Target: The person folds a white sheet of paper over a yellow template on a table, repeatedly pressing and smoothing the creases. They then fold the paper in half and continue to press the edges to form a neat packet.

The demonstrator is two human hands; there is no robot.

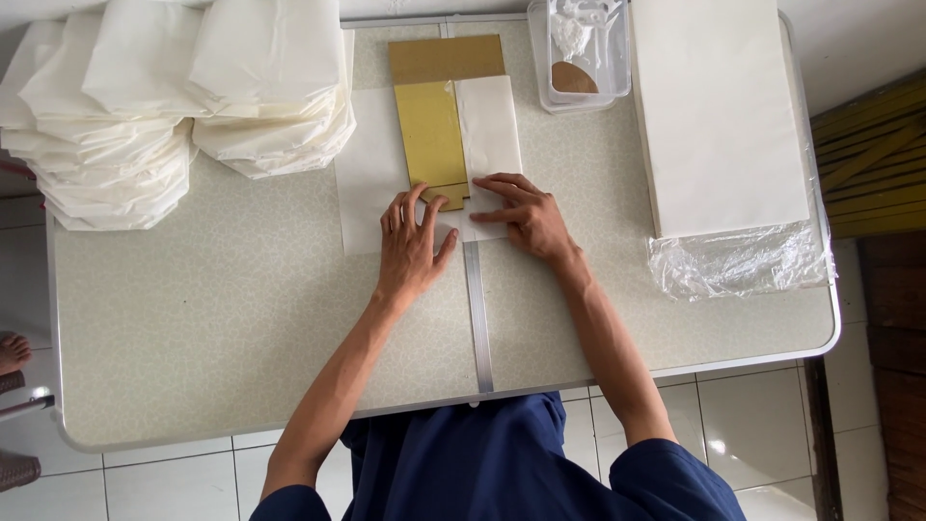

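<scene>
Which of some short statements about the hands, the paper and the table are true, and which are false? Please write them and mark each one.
1. Both hands press on the white paper sheet. True.
2. The left hand holds scissors. False: it lies flat on the paper, holding nothing.
3. A gold cardboard piece lies on the sheet. True.
4. The stacks of folded white paper stand beside the right hand. False: they are at the table's far left.
5. The clear plastic container is on the floor. False: it is on the table.

Clear plastic wrap [738, 259] around white paper stack [719, 116], table's right side.
</scene>
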